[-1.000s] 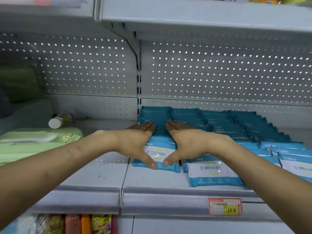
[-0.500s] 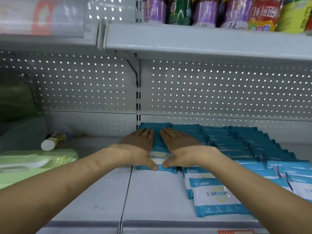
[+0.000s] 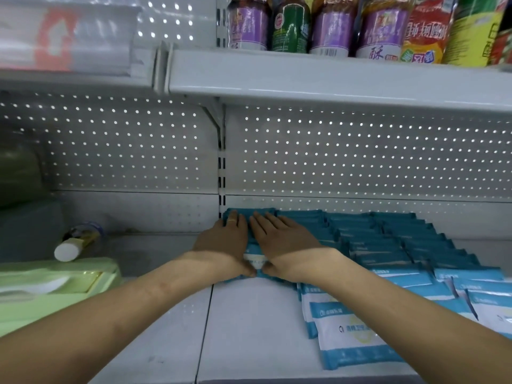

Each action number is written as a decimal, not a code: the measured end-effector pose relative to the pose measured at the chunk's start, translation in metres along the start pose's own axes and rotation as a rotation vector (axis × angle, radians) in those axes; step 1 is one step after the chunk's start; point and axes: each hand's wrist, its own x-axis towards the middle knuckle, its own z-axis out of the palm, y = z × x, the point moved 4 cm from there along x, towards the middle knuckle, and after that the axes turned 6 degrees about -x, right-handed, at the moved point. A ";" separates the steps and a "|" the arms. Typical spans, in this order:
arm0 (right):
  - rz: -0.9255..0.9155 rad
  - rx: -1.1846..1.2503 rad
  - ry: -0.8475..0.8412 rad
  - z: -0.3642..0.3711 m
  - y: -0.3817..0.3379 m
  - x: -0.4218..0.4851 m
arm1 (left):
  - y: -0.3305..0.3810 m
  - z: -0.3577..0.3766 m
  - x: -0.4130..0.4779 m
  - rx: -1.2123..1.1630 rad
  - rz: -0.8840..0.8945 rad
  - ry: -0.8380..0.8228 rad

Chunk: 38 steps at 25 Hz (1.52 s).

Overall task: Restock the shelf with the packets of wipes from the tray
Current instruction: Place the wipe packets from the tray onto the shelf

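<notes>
Blue-and-white packets of wipes lie in overlapping rows on the white shelf (image 3: 249,328), from its middle to the right edge. My left hand (image 3: 224,242) and my right hand (image 3: 282,239) rest side by side on the leftmost row of packets (image 3: 256,260). Fingers lie flat on top and both thumbs hook its front edge, so the row is clasped between them. That row reaches the pegboard back wall. The neighbouring row's front packet (image 3: 352,336) sits much closer to the shelf's front. No tray is in view.
A pale green pack (image 3: 55,284) lies on the left shelf section, with a small bottle (image 3: 77,242) on its side behind it. The upper shelf (image 3: 304,79) hangs low overhead and carries bottles (image 3: 291,23) and snack bags. Bare shelf lies in front of my hands.
Both hands have slid the leftmost row of packets back to the rear wall. My view has tilted up, showing the upper shelf's goods.
</notes>
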 end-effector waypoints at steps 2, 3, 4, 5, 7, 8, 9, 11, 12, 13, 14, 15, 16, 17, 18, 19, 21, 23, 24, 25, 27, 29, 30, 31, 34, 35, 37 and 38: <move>-0.009 0.020 0.024 -0.001 -0.002 -0.005 | 0.001 0.002 -0.004 0.004 0.033 0.017; -0.017 0.045 0.013 -0.001 -0.001 -0.007 | -0.002 0.001 -0.007 0.000 0.058 0.003; -0.023 0.075 -0.014 -0.002 0.000 -0.009 | -0.006 -0.001 -0.009 0.002 0.084 -0.018; -0.027 0.104 -0.051 -0.003 0.003 -0.011 | -0.011 -0.004 -0.011 0.011 0.105 -0.043; -0.033 0.125 -0.116 -0.004 0.007 -0.014 | -0.019 -0.008 -0.015 0.049 0.130 -0.082; -0.039 0.113 -0.126 -0.005 0.007 -0.015 | -0.021 -0.010 -0.016 0.066 0.141 -0.090; -0.045 0.096 -0.123 -0.006 0.007 -0.015 | -0.021 -0.011 -0.016 0.074 0.153 -0.092; -0.042 0.069 -0.108 -0.005 0.006 -0.013 | -0.020 -0.011 -0.016 0.073 0.175 -0.085; -0.035 0.065 -0.105 -0.004 0.006 -0.011 | -0.021 -0.012 -0.015 0.063 0.185 -0.079; -0.026 0.065 -0.113 -0.003 0.007 -0.009 | -0.023 -0.012 -0.013 0.047 0.194 -0.078; -0.021 0.064 -0.126 -0.002 0.008 -0.007 | -0.025 -0.012 -0.010 0.026 0.201 -0.085; -0.019 0.053 -0.141 -0.002 0.009 -0.005 | -0.027 -0.011 -0.008 0.003 0.205 -0.094; -0.017 0.037 -0.151 -0.002 0.009 -0.004 | -0.028 -0.010 -0.007 -0.019 0.211 -0.102; -0.015 0.025 -0.159 -0.003 0.009 -0.004 | -0.029 -0.009 -0.006 -0.043 0.219 -0.109; -0.014 0.027 -0.167 -0.005 0.008 -0.005 | -0.029 -0.008 -0.007 -0.071 0.222 -0.117; -0.017 0.048 -0.177 -0.007 0.007 -0.006 | -0.029 -0.007 -0.008 -0.100 0.219 -0.124; -0.029 0.090 -0.203 -0.010 0.002 -0.007 | -0.028 -0.005 -0.010 -0.134 0.210 -0.117; -0.030 0.083 -0.212 -0.010 -0.001 -0.008 | -0.025 -0.001 -0.011 -0.106 0.213 -0.092; -0.020 0.083 -0.210 -0.008 0.000 -0.007 | -0.021 0.000 -0.011 -0.083 0.221 -0.078; -0.008 0.089 -0.214 -0.005 0.002 -0.006 | -0.018 0.001 -0.011 -0.065 0.223 -0.069; 0.003 0.096 -0.226 -0.003 0.005 -0.004 | -0.011 0.000 -0.010 -0.045 0.200 -0.062; 0.005 0.095 -0.231 -0.005 0.005 -0.005 | -0.007 -0.003 -0.010 -0.013 0.189 -0.060; 0.005 0.104 -0.235 -0.008 0.005 -0.006 | -0.006 -0.005 -0.012 0.006 0.190 -0.065; 0.006 0.120 -0.237 -0.012 0.006 -0.009 | -0.005 -0.007 -0.014 0.019 0.192 -0.072; 0.010 0.175 -0.197 -0.038 0.022 -0.031 | -0.008 -0.024 -0.026 0.031 0.190 -0.073; 0.012 0.192 -0.182 -0.051 0.032 -0.044 | -0.008 -0.031 -0.032 0.047 0.196 -0.071; 0.030 0.241 -0.208 -0.068 0.054 -0.079 | -0.003 -0.041 -0.049 0.078 0.209 -0.071; 0.033 0.261 -0.251 -0.070 0.064 -0.098 | 0.004 -0.045 -0.059 0.071 0.214 -0.079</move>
